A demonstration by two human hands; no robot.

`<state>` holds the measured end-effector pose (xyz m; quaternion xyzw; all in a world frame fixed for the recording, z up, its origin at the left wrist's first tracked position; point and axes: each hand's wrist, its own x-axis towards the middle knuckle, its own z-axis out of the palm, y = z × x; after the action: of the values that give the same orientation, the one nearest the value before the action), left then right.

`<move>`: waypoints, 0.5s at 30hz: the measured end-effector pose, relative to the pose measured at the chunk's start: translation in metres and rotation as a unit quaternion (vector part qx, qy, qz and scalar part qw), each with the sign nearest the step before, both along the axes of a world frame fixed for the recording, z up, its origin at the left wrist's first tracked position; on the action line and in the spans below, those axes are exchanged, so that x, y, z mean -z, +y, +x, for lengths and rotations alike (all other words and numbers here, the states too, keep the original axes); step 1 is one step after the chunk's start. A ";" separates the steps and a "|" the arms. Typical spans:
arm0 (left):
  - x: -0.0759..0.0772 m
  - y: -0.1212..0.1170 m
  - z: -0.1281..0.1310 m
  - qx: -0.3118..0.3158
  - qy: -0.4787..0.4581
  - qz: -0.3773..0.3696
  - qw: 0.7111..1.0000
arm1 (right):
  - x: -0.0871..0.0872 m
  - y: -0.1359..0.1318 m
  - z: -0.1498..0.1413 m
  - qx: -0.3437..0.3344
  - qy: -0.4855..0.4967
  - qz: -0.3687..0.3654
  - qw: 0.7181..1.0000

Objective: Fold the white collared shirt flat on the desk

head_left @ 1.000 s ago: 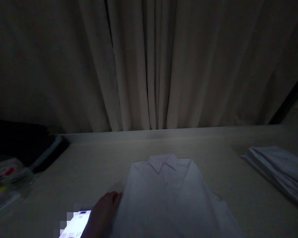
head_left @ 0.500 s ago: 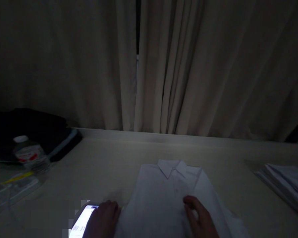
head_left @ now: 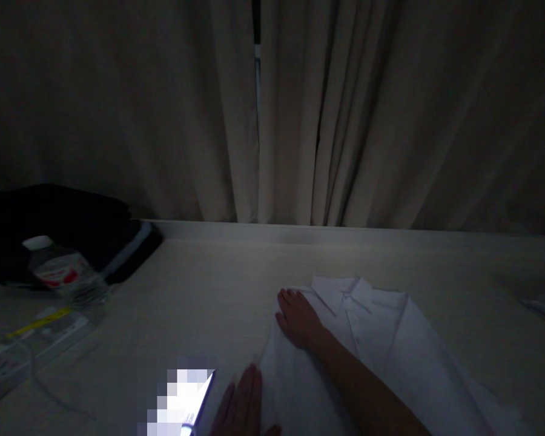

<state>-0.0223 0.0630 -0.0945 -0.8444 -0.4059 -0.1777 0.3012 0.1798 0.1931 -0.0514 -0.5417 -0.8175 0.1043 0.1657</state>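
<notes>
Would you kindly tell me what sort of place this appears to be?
Probably a dimly lit indoor room, perhaps in a home, though that is uncertain: long beige fabric curtains hang behind a pale, flat tabletop-like surface, on which a white collared cloth shirt lies spread out.

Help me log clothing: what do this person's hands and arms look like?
The left hand and right hand are ungloved. The right forearm shows no sleeve or watch; the left one is out of frame. It is too dim to judge rings.
</notes>
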 end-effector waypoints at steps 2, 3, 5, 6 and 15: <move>-0.001 0.000 -0.001 -0.002 -0.003 -0.014 1.000 | 0.003 0.001 0.001 0.013 -0.007 0.000 1.000; -0.001 0.000 -0.002 0.000 -0.005 -0.017 1.000 | 0.005 0.001 0.002 0.018 -0.010 0.000 1.000; -0.002 0.000 -0.003 0.002 -0.008 -0.029 1.000 | 0.005 0.003 0.004 0.025 -0.014 -0.005 1.000; -0.002 -0.001 -0.004 0.002 -0.007 -0.039 0.999 | 0.006 0.003 0.005 0.027 -0.016 -0.009 0.999; -0.011 0.000 -0.002 -0.017 0.010 -0.030 0.999 | 0.007 0.011 0.008 0.029 -0.027 -0.010 0.999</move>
<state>-0.0246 0.0629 -0.0837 -0.8475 -0.4227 -0.1520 0.2827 0.1875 0.2041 -0.0588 -0.5693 -0.8046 0.0925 0.1413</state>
